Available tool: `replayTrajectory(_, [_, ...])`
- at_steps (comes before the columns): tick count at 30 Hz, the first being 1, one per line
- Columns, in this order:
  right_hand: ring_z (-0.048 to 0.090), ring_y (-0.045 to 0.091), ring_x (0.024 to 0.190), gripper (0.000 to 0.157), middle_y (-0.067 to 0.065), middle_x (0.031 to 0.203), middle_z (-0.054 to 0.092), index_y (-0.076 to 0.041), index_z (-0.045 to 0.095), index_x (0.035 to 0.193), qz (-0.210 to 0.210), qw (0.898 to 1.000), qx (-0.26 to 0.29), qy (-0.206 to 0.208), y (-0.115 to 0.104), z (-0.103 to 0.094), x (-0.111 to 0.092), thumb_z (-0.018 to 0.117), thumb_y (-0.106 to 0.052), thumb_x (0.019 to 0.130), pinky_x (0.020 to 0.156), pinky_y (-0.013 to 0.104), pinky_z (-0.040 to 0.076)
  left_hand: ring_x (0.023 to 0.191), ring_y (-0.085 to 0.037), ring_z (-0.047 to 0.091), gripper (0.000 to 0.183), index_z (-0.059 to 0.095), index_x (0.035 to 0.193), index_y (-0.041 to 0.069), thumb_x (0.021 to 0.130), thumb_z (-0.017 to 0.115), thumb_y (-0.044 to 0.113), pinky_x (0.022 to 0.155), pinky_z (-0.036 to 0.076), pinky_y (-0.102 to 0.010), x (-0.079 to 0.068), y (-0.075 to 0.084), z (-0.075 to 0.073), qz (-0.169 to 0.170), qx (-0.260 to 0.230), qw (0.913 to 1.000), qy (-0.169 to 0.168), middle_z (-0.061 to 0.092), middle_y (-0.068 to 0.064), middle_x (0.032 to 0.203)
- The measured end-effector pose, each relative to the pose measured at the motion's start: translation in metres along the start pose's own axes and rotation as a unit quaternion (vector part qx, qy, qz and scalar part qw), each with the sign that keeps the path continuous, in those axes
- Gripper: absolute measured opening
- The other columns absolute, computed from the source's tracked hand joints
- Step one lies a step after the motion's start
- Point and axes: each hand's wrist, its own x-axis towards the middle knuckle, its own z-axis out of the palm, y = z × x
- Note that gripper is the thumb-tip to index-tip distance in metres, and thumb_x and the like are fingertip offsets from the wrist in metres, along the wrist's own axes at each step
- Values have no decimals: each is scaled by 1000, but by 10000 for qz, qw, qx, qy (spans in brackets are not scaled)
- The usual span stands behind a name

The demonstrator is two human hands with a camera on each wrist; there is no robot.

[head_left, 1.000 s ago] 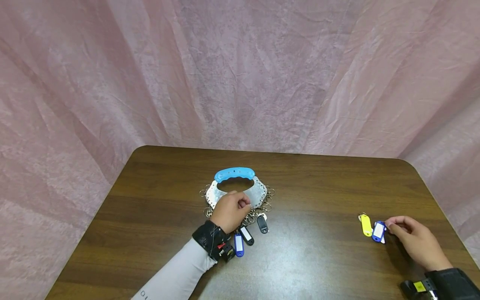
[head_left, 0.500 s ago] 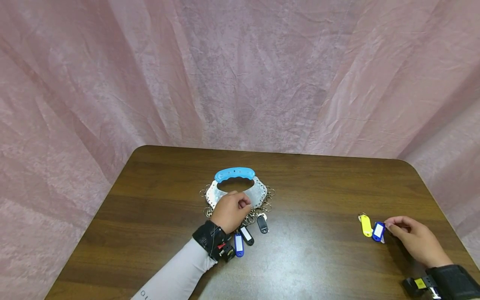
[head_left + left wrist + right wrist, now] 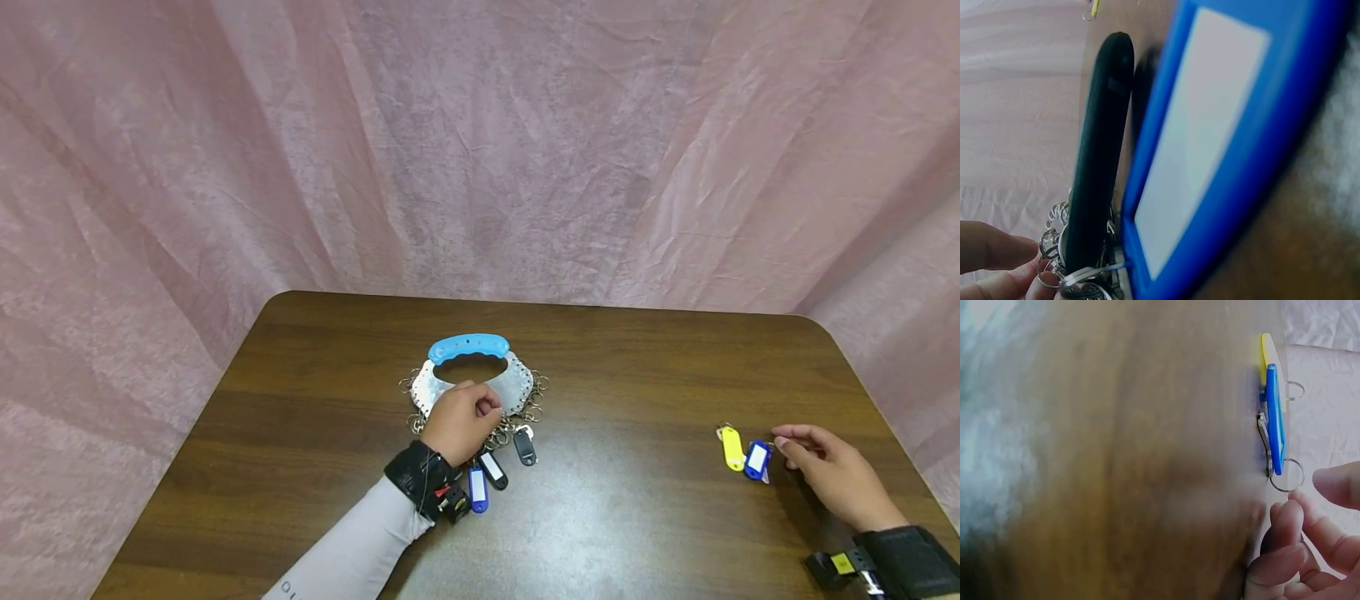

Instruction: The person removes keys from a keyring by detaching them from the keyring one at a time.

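Note:
A silver key holder with a light-blue handle and many metal rings lies at the table's middle. My left hand lies over its front edge, pinching one of its metal rings in the left wrist view. Below that hand hang a blue key tag, a black key tag and a dark grey one. My right hand is beside another blue key tag. Its thumb and fingers are parted next to that tag's split ring, and a key shows behind the tag.
A yellow key tag lies just left of the right-hand blue tag. The brown wooden table runs back to a pink curtain. Both wrists carry black straps with cameras.
My right hand has moved slightly up and away from the blue key tag, with its fingertips parting from the ring. The left hand and key holder have stayed put.

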Motion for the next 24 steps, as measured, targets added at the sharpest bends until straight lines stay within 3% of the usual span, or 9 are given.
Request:
replayTrajectory(6, [54, 5, 77, 39, 16, 107, 57, 2, 51, 121, 20, 9997, 121, 191, -8, 0, -2, 47, -31, 101, 58, 21, 46, 65, -7, 49, 5, 64, 80, 18, 80, 69, 17, 59, 42, -24, 0, 0, 0, 72, -18, 10000, 46, 53, 7, 73])
replayTrajectory(13, [49, -5, 84, 35, 16, 109, 57, -1, 52, 122, -384, 9983, 238, 366, -28, -2, -5, 49, -28, 100, 63, 14, 42, 66, -7, 49, 5, 64, 81, 18, 82, 69, 17, 59, 42, -24, 0, 0, -1, -32, -85, 10000, -38, 53, 7, 74])
replayTrajectory(17, [53, 2, 87, 33, 18, 108, 58, -1, 52, 122, -689, 9961, 469, 281, -43, 0, -7, 49, -26, 100, 66, 13, 43, 66, -7, 49, 5, 64, 81, 19, 82, 68, 17, 59, 42, -24, 0, 0, -1, -80, -66, 9999, -80, 52, 8, 74])
replayTrajectory(24, [55, 17, 86, 31, 14, 106, 58, -5, 51, 123, -933, 9932, 693, -92, -66, 10, -9, 47, -27, 101, 62, 25, 45, 66, -8, 49, 4, 64, 80, 16, 81, 69, 16, 59, 41, -24, -1, 2, -3, 87, -105, 9999, -11, 55, 3, 74])
